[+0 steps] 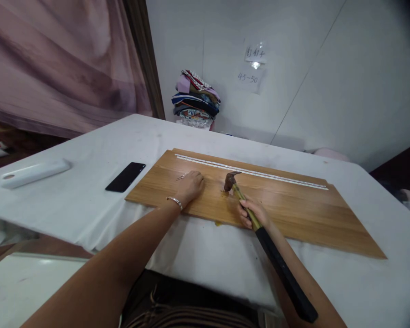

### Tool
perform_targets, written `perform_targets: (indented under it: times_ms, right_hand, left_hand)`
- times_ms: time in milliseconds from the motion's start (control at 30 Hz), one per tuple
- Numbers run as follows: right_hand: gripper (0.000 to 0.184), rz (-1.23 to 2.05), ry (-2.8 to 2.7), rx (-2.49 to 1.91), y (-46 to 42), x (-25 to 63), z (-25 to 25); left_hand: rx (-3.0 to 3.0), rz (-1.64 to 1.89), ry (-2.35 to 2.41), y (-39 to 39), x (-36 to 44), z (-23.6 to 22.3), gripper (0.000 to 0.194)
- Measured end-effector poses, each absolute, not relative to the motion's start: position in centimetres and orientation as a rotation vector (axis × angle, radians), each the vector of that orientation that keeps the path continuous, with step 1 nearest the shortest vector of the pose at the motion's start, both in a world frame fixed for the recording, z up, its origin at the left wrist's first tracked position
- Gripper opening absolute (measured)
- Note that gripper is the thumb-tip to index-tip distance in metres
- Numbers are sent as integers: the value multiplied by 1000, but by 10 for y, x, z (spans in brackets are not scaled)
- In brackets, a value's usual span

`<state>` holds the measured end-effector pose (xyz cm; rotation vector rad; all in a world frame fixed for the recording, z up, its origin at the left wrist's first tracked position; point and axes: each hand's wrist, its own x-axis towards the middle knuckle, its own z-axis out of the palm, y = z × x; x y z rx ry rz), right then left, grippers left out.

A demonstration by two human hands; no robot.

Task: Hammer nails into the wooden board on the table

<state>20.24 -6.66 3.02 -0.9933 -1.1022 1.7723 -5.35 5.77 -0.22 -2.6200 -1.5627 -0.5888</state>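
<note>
My left hand (191,185), a bracelet at its wrist, lies palm down on a wood-grain board (294,205). Its fingers are loosely bent, and nothing shows in them. A few thin nails (181,177) lie just to its left on the board. My right hand (254,213) is wrapped around the yellow upper shaft of a claw hammer (276,257). The hammer's rusty head is over the middle of the board, while its black grip runs back along my right forearm. Beneath the head is a small, unclear mark on the wood.
Two white strips (251,171) run along the board's far side. Left of the board, a black phone (125,177) and a long white plastic object (36,173) rest on the white-covered table (99,146). Folded cloths (196,100) are stacked by the wall behind.
</note>
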Motion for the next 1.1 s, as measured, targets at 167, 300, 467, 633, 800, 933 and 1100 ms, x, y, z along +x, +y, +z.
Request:
perform_targets:
  times_ms: [167, 300, 467, 633, 800, 933, 1100]
  right_hand:
    - [38, 1771, -1104, -1005, -66, 201, 31]
    - [39, 1765, -1107, -1009, -65, 201, 28]
    - [36, 1759, -1109, -1001, -66, 202, 29]
    - [37, 1767, -1109, -992, -68, 201, 32]
    - [40, 1765, -1122, -1030, -66, 201, 29]
    - [42, 1751, -1096, -1024, -66, 201, 28]
    - [39, 1767, -1094, -1002, -67, 201, 32]
  left_hand:
    - [-2610, -548, -1558, 58, -54, -2, 27]
    - [-2622, -575, -1569, 57, -54, -1, 26]
    - [-2630, -587, -1562, 56, -54, 0, 26]
    - [-2627, -574, -1560, 57, -54, -1, 26]
    - [-2629, -593, -1559, 57, -54, -1, 25]
    - [-2627, -604, -1562, 57, -54, -1, 26]
    - [-2634, -605, -1562, 57, -54, -1, 25]
